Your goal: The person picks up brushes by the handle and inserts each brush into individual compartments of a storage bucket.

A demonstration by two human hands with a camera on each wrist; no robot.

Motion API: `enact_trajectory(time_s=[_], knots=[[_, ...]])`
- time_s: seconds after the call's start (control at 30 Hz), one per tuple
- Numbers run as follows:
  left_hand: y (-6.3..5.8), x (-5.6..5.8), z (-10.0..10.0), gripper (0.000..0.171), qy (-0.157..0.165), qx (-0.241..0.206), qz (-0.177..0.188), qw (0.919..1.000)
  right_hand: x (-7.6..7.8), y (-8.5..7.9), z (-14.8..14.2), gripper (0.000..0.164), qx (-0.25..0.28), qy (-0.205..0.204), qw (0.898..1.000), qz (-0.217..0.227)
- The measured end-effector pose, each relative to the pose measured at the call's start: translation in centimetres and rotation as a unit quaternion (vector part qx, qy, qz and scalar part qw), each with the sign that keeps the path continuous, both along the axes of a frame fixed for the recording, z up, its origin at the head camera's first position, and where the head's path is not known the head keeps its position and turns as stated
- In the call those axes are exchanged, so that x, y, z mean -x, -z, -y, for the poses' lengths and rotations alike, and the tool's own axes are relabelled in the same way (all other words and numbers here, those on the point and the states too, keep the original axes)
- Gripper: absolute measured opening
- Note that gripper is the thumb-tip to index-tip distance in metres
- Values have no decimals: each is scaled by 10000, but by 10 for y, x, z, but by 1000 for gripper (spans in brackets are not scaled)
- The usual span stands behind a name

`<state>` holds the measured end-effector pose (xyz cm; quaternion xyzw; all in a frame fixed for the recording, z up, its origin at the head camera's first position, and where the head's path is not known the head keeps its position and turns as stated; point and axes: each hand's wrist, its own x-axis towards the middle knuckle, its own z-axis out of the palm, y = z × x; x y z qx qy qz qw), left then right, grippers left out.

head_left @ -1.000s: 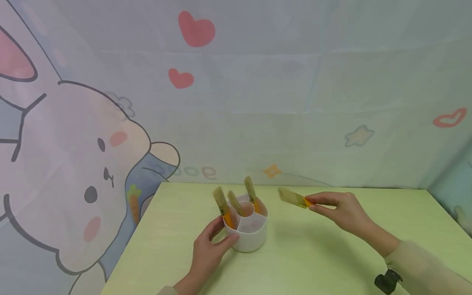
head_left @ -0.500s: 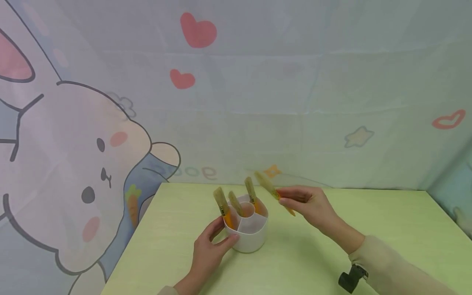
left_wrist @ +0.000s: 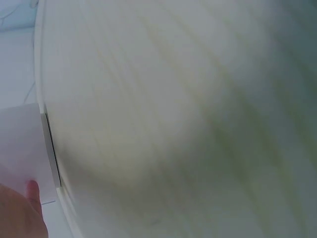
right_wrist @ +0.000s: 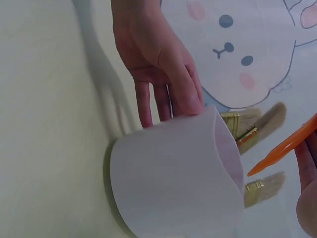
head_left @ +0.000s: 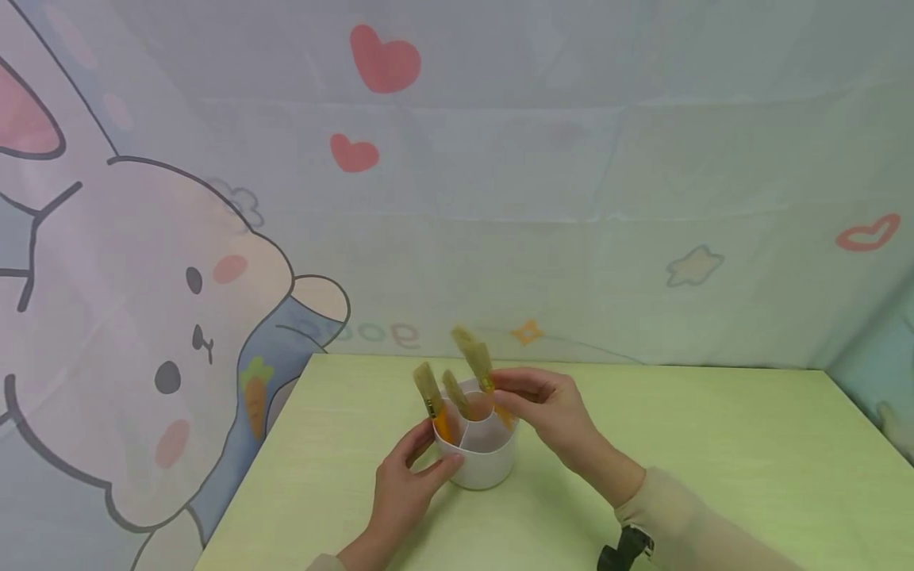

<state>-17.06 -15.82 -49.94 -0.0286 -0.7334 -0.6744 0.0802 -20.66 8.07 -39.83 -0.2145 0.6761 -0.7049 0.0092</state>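
A white round holder (head_left: 487, 469) with divided compartments stands upright on the table. My left hand (head_left: 402, 485) holds its left side, thumb on the front wall and fingers round the side. Above the holder's right side, my right hand (head_left: 555, 408) pinches a paintbrush bristles up. Its orange handle (right_wrist: 285, 148) slants down with the tip at the holder's opening in the right wrist view. One paintbrush (head_left: 427, 387) leans in the left compartment and another paintbrush (head_left: 455, 394) in the round middle one. The rear paintbrush overlaps the held one in the head view.
The holder stands on a pale yellow-green table (head_left: 685, 460). Behind it hangs a cloth backdrop (head_left: 500, 198) printed with a rabbit, hearts and stars. A dark wrist device (head_left: 624, 549) sits under my right sleeve.
My right hand has carried its paintbrush leftward to the holder, tilting it from nearly level to steeply upright. My left hand and the holder have stayed in place.
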Motion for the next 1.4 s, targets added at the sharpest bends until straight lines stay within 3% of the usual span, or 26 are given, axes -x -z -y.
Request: enact_trajectory(time_s=[0.2,0.47,0.67,0.83,1.0,1.2,1.4], knots=[[0,0,-1,66,55,-5,-35,10000,-2,11,11,34,43,52,10000,64],[-2,0,-2,67,135,92,-78,9998,-4,27,9,30,-251,202,9993,-205],[0,1,-1,66,91,51,-47,9999,-6,41,8,27,-463,328,9967,-577],[0,2,-1,68,77,69,21,9999,-6,52,9,25,-893,595,9883,-1083],[-1,1,-1,68,9,105,37,9999,-6,59,10,25,-1187,813,9716,-1876],[-1,1,-1,67,-43,155,-34,9999,-5,64,12,29,-1622,1164,9303,-3077],[-1,0,-2,66,-56,193,-112,9997,-3,67,15,36,-1660,1343,8963,-3888]])
